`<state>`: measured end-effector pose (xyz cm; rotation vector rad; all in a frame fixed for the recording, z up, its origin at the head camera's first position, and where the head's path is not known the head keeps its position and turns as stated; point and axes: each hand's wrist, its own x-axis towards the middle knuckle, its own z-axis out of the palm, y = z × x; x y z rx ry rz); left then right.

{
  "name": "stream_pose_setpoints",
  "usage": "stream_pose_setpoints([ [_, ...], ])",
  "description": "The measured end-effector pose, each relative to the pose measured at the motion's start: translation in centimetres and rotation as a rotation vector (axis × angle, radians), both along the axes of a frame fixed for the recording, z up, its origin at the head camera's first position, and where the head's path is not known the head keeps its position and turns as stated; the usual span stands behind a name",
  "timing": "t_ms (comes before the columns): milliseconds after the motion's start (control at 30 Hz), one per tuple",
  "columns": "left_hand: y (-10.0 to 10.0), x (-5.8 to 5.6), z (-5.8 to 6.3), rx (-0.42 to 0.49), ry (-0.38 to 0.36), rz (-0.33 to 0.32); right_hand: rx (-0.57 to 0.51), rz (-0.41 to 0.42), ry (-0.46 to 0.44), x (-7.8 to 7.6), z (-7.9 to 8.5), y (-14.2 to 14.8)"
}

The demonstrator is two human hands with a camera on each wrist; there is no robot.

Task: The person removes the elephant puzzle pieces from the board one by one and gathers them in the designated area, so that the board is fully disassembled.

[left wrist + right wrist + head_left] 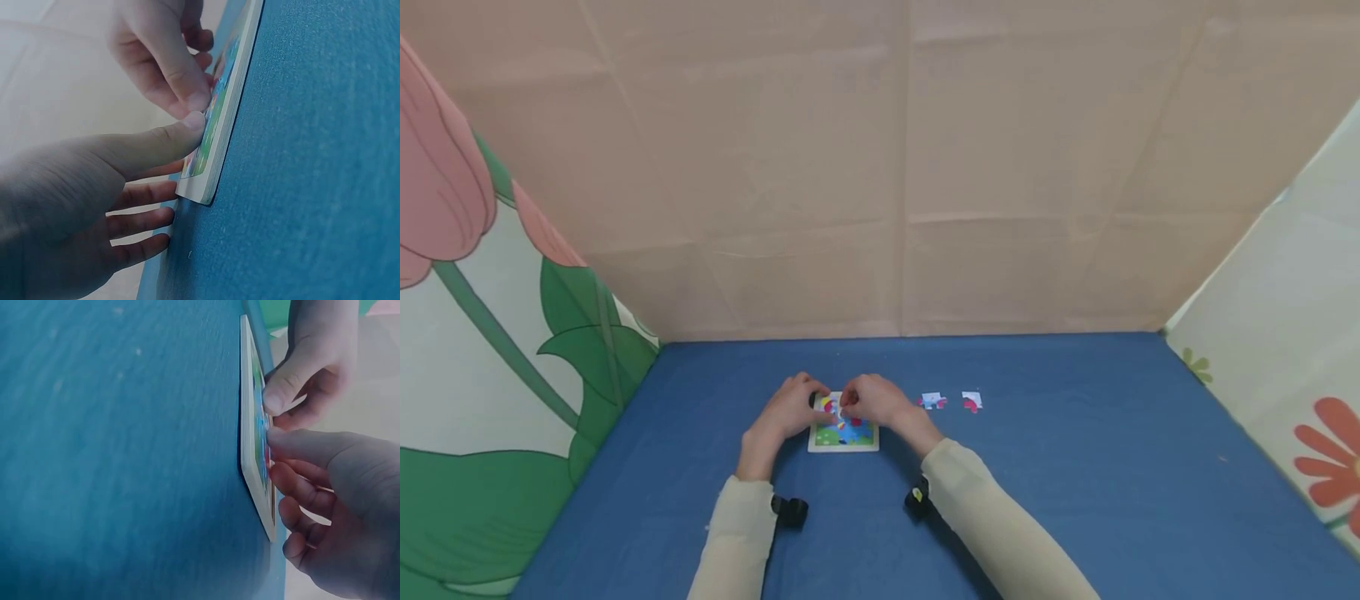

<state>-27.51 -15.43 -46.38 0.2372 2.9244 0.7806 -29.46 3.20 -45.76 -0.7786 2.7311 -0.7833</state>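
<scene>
- Nearest us, pale sleeves point(733, 533) cross the blue bench point(1112, 467).
- Between our hands, the puzzle board point(842, 449) lies flat.
- Our left hand point(787, 408), fingers loosely straight, presses a thumb on it.
- Our right hand point(877, 400) curls its fingertips onto it; we cannot tell if it pinches anything.
- Right of them, two puzzle pieces point(932, 401) lie apart.
- Behind, a beige wall point(895, 167) rises.

We've got two sets of fingers point(142, 221) point(303, 490), one puzzle board point(842, 448), two pieces point(932, 401) point(972, 401) loose on the surface point(1075, 458), two wrist cameras point(792, 512) point(917, 501)!
</scene>
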Motion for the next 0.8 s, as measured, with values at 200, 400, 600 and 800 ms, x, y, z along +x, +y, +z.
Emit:
stream_pose_setpoints([
  [200,-0.1,0.0,0.1,0.006,0.004,-0.004,0.014,-0.041,-0.031,-0.1,-0.1,-0.6],
  [400,-0.1,0.2,0.2,0.0,0.001,-0.008,-0.007,-0.037,-0.07,-0.2,-0.1,-0.7],
  [600,-0.2,0.0,0.1,-0.006,0.009,-0.018,-0.018,-0.05,-0.078,-0.1,-0.2,-1.1],
  [800,-0.1,0.0,0.0,-0.004,0.02,-0.025,-0.03,-0.081,-0.083,-0.2,-0.2,-1.5],
])
